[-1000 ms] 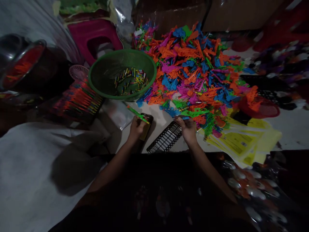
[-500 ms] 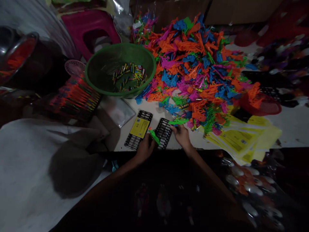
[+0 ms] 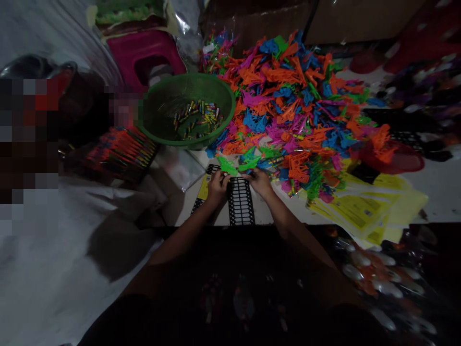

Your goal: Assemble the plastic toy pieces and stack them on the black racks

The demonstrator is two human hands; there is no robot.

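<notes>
A black plastic rack (image 3: pixel 241 204) lies upright in front of me at the table's edge. My left hand (image 3: pixel 218 186) is closed on a green plastic piece (image 3: pixel 227 166) over the rack's far left corner. On the right, my right hand (image 3: pixel 260 182) grips another green piece (image 3: pixel 249 164) near the rack's far right corner. Partly hidden under my left hand and forearm is a second black rack with a yellow card (image 3: pixel 204 187). Beyond my hands spreads a heap of orange, blue, pink and green plastic pieces (image 3: pixel 288 110).
A green basket (image 3: pixel 187 141) with small colourful cylinders stands behind to the left. Next to it are a clear plastic packet (image 3: pixel 183 168) and a filled rack (image 3: pixel 120 154). Yellow printed sheets (image 3: pixel 360 206) and a red basket (image 3: pixel 410 161) are on the right.
Both hands have moved away from me with the green pieces, to the rack's far end. The rack, tilted before, now lies straight. The view has shifted slightly.
</notes>
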